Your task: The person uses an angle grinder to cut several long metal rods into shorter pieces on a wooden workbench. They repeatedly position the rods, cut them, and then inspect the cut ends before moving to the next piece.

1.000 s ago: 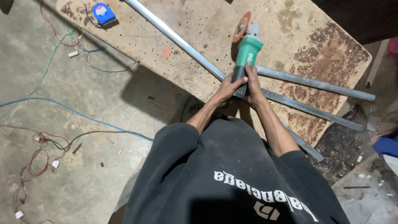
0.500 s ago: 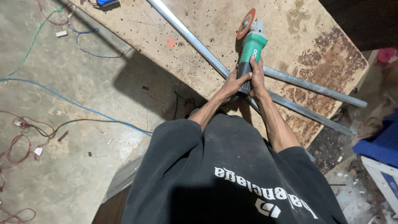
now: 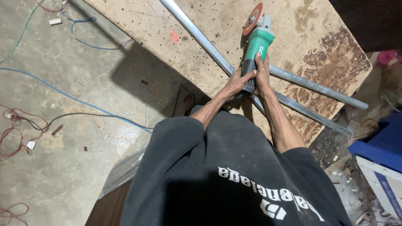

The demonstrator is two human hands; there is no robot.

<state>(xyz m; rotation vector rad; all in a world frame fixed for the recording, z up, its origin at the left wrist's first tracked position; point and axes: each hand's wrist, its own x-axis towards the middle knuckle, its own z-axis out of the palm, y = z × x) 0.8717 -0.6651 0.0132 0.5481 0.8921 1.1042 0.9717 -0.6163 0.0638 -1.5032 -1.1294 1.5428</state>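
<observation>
Head view: a green grinder [image 3: 256, 49] with an orange disc [image 3: 253, 19] sits over a worn wooden board [image 3: 318, 46], its disc pointing away from the person and standing on edge. Both hands grip its dark rear handle. The left hand [image 3: 237, 83] wraps the handle from the left side, fingers curled tight around it; the right hand [image 3: 263, 75] closes on it from the right, thumb along the green body. Under and just beside the hands run grey metal tubes [image 3: 201, 38], one long tube crossing the board diagonally, two more reaching out past the board's right edge. The board is pitted with small holes and stained dark brown at the right. Below it lies a concrete floor [image 3: 63, 138] with a blue cable [image 3: 75, 100], red wires [image 3: 12, 134] and a black cable. A blue object [image 3: 379, 144] sits at far right.
</observation>
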